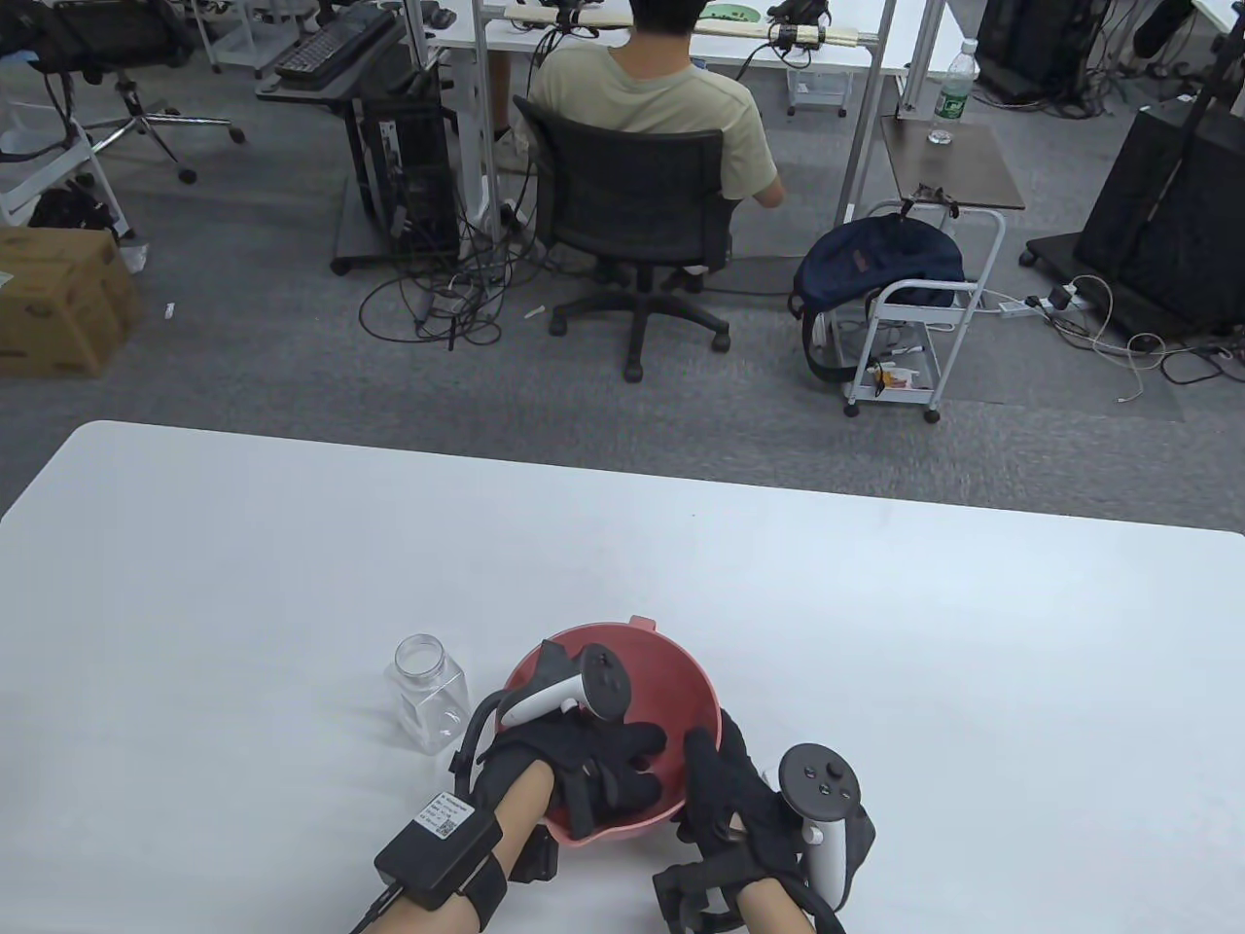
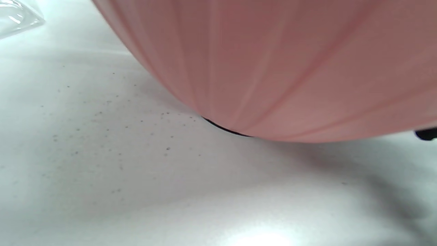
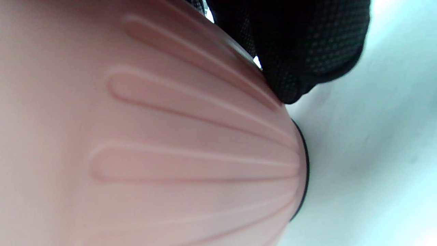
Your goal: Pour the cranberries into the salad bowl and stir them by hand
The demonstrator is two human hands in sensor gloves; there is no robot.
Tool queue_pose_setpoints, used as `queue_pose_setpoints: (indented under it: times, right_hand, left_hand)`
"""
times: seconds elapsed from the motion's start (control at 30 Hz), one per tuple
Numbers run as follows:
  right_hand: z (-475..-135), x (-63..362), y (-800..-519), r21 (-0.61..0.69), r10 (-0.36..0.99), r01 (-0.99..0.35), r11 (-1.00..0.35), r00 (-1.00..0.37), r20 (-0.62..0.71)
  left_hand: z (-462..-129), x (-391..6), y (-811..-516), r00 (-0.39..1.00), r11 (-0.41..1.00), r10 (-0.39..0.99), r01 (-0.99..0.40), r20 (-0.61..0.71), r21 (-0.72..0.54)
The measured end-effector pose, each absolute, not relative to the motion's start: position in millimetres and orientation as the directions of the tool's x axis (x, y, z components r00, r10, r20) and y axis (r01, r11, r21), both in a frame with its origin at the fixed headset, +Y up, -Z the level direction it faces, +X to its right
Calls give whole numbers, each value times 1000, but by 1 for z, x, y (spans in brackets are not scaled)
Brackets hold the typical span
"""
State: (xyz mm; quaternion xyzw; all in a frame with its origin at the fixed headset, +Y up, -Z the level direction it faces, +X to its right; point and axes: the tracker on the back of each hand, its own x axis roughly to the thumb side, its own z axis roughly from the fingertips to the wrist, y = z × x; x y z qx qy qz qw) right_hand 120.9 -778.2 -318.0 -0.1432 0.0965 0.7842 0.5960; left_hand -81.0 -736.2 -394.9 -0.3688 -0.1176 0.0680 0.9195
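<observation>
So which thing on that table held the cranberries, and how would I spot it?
Start at the big white table and find the red salad bowl near its front edge, where the left hand reaches inside. Just left of the bowl stands a small clear plastic jar, upright and lidless. It is the only see-through thing there, and it looks empty.

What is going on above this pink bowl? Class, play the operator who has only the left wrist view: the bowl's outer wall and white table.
Observer: The left hand reaches down inside the salad bowl.
Operator: And the other hand?
Observer: The right hand grips the bowl's right rim from outside.
Operator: That clear corner at my top left?
Observer: It is a clear plastic jar, upright and lidless, left of the bowl.
</observation>
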Motion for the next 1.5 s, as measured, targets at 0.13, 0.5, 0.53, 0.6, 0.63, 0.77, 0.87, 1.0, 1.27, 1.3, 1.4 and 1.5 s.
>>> queue_pose_setpoints:
  times: [0.13,0.5,0.53,0.6,0.63,0.77,0.87,1.0,1.27,1.3,1.4,1.5]
  right_hand:
    - [-318,121,-778,-20,907,-962,-271,-248,-340]
    - [-318,121,-779,-21,907,-963,-269,-246,-340]
    - [-318,121,-779,-21,907,-963,-270,-247,-340]
    - [-318,121,-779,-21,908,-963,-270,-247,-340]
    - [-318,121,-779,-21,907,-963,-270,-247,-340]
    - [-318,121,-779,-21,908,-963,-270,-247,-339]
    - [-318,121,-779,-21,908,-963,-270,-247,-339]
    - [-318,121,-779,-21,907,-962,-272,-249,-338]
    - [-318,121,-779,-21,908,-962,-271,-248,-339]
    - [-318,121,-779,-21,908,-962,-271,-248,-339]
    - [-318,121,-779,-21,908,-962,-271,-248,-338]
    - [-318,121,-779,-21,908,-963,-270,-247,-339]
  left_hand:
    - [-395,-81,-736,963,717,212,-39,165,-696]
    - [-395,-82,-736,968,712,198,-32,157,-701]
    - [-395,-82,-736,968,711,195,-30,156,-702]
    - [-395,-82,-736,971,711,185,-25,153,-703]
    - [-395,-82,-736,972,710,179,-21,152,-704]
    - [-395,-82,-735,973,710,174,-18,151,-704]
    - [-395,-82,-736,972,711,176,-14,158,-703]
    - [-395,-81,-736,967,713,183,-5,180,-701]
    - [-395,-81,-735,955,710,223,-21,197,-704]
    - [-395,-81,-735,952,713,227,-19,204,-701]
    - [-395,-81,-736,951,716,219,-5,218,-698]
    - [-394,-80,-736,948,723,210,15,241,-691]
